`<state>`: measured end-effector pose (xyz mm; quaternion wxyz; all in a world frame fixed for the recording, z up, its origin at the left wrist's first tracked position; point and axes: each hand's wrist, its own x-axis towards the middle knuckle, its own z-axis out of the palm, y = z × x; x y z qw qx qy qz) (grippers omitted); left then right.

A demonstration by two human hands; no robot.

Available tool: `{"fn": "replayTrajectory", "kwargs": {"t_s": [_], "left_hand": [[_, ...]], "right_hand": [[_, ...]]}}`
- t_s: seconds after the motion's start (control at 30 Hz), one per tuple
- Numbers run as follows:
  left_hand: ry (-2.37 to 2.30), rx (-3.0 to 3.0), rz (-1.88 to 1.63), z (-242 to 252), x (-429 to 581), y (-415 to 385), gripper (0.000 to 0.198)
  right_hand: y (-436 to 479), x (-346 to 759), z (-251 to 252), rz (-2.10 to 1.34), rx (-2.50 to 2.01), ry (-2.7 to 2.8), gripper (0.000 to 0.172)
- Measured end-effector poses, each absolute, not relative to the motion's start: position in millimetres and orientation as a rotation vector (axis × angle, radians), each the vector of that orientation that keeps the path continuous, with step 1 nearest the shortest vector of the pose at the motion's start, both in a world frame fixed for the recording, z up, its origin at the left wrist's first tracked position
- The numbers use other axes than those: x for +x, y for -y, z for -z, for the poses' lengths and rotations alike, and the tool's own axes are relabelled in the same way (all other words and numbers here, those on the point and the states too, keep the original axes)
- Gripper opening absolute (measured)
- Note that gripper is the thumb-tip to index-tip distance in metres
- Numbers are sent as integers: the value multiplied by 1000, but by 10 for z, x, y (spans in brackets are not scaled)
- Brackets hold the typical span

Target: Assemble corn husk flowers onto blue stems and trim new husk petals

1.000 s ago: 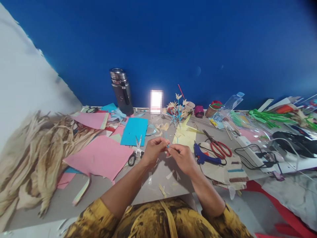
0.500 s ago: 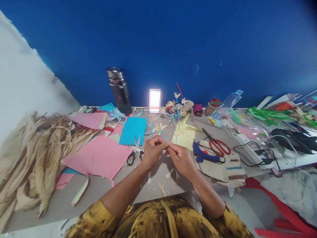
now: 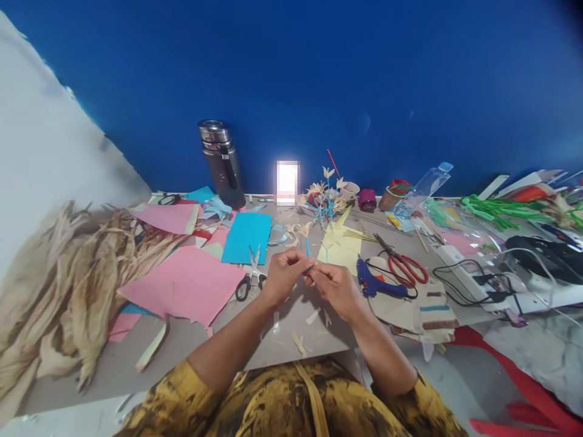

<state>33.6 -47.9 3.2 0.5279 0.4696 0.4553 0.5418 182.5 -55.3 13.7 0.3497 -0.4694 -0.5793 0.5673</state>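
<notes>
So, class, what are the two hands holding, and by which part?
A small cream flower on a thin blue stick, pinched at the stick's lower end by the left hand and right hand.

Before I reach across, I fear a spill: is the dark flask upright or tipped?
Upright: the dark flask stands on its base, cap on top, near the blue wall.

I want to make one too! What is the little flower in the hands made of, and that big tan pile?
The flower looks like dried husk: pale cream, matte, thin pointed petals. Its stem is blue, perhaps paper-wrapped; too small to tell. The pile looks like dried corn husks: tan, papery, curled strips.
</notes>
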Motion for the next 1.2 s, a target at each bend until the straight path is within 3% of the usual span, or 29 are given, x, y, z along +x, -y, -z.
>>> {"fn": "replayTrajectory", "kwargs": {"t_s": [0.23, 0.3, 0.5, 0.8, 1.03, 1.1, 1.2], "left_hand": [[-1461, 1470, -1497, -46, 423, 561, 27], [-1379, 1378, -1442, -21, 397, 531, 27], [-846, 948, -1105, 3, 298, 434, 31], [-983, 940, -1267, 35, 358, 448, 31], [-1303, 1150, -1405, -85, 373, 510, 28], [-1259, 1115, -1367, -65, 364, 500, 29], [-992, 979, -1185, -19, 339, 472, 33]], "right_hand": [[594, 1754, -94, -978, -1247, 1853, 29], [564, 1765, -95, -1112, -1284, 1765, 27], [482, 1865, -112, -1975, -995, 1169, 30], [622, 1788, -61, -1714, -1098, 1258, 39], [671, 1780, -91, -1260, -1276, 1686, 29], [666, 1777, -108, -1317, -1274, 1625, 29], [619, 1822, -120, -1721, -1125, 1301, 28]]}}
